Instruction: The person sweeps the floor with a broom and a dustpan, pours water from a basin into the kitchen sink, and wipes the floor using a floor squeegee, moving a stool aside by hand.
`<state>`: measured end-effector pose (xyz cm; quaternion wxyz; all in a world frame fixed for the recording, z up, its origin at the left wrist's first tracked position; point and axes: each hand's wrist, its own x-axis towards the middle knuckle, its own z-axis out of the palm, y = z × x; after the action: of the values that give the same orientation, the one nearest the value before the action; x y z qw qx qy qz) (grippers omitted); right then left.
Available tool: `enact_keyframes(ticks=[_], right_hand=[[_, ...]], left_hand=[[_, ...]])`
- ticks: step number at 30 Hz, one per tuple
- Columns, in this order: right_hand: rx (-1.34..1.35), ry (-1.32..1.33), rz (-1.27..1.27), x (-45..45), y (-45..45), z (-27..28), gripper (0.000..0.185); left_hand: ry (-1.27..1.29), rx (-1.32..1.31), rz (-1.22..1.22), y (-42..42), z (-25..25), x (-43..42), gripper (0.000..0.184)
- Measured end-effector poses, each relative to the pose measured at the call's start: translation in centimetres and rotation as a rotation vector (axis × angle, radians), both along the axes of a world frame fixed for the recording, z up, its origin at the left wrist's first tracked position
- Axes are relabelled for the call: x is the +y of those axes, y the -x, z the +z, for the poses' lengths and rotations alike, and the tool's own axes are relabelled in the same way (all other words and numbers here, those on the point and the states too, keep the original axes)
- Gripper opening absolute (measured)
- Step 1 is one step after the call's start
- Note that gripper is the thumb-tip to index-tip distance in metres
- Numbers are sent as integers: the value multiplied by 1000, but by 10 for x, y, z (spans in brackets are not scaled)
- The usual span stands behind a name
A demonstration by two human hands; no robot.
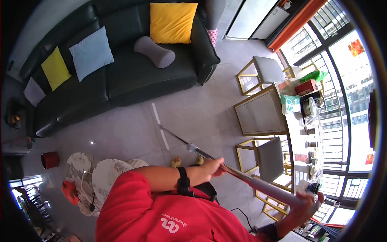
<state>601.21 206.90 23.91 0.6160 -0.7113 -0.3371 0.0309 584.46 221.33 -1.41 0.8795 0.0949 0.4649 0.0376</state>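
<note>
A long-handled mop (238,173) slants across the view, from the lower right down to the floor. Its narrow white head (163,135) lies on the grey tiles in front of the sofa. My left hand (209,169) is closed around the silver part of the pole, roughly halfway along. Toward the top, my right hand (304,201) wraps the thick grey grip near its end. Dark bands circle both wrists. My feet (176,162) show just beyond my red shirt.
A dark leather sofa (149,86) with cushions runs along the far left. To the right stand stools (270,159) and a marble-sided counter (262,115) loaded with jars and packets. Round marble tables (107,173) and a dark red bin (50,160) are at left. Another person's leg (215,16) shows beside the sofa.
</note>
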Motion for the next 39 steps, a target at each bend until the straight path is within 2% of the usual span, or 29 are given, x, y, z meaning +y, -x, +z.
enact_keyframes(ticks=[2,4,6,8,10,11,12,13,14,16,18,19,20,21,22,24,25,26,27,28,29,31,32,35,39], right_hand=[[-378,103,-121,45,-1,-20,46],[-823,476,-102,62,-15,-37,43],[-1018,857,252,86,-21,-55,38],[-1063,1189,559,95,-35,-106,24],[-965,1419,908,108,-33,-151,23],[-961,1411,917,108,-41,-173,23],[-874,1328,1066,108,-52,-194,26],[-790,1237,1208,109,-64,-212,29],[-799,1225,1215,108,-76,-230,29],[-673,1419,1193,99,-97,-261,37],[-623,1476,1173,88,-109,-281,37],[-599,1469,1156,76,-115,-297,37],[-557,1432,1156,68,-118,-306,35],[-538,1363,1175,44,-131,-340,35],[-468,1420,1108,42,-128,-340,36],[-574,1415,1076,7,-146,-391,35],[-532,1408,1042,28,-134,-360,31],[-583,1397,995,15,-142,-386,40],[-515,1525,1003,27,-137,-393,43],[-386,1478,979,4,-147,-447,43],[-247,1407,987,7,-145,-471,43],[-256,1383,977,13,-137,-550,43],[-266,1358,947,7,-130,-589,43],[-250,1209,895,46,-95,-683,34],[-254,1110,927,124,-49,-794,35]], left_hand=[[-70,186,84,6,-11,18,27],[-106,225,94,8,-56,24,27],[-93,355,96,10,-93,23,25],[-89,414,85,13,-121,24,25],[-39,464,13,7,-136,25,23],[-36,485,23,-1,-147,19,27],[-34,503,37,-12,-161,12,32],[-26,470,39,-22,-174,8,27],[-18,434,41,-31,-185,6,22],[9,419,-15,-48,-200,10,22],[30,306,-92,-53,-229,9,22],[-26,320,-112,-51,-227,10,23],[-104,366,-178,-48,-240,7,25],[-183,417,-202,-40,-224,17,25],[-264,470,-223,-29,-204,26,25],[-1044,732,-400,3,-222,18,28],[-1130,779,-519,22,-245,9,39],[-1136,852,-733,39,-227,13,45],[-1249,845,-778,55,-221,13,47],[-1355,831,-839,71,-223,8,48],[-1334,838,-836,86,-230,-3,48],[-1561,683,-839,108,-251,-24,48],[-1532,667,-857,112,-260,-33,48],[-1313,563,-661,115,-277,-31,49],[-1216,430,-680,127,-286,-13,47]])
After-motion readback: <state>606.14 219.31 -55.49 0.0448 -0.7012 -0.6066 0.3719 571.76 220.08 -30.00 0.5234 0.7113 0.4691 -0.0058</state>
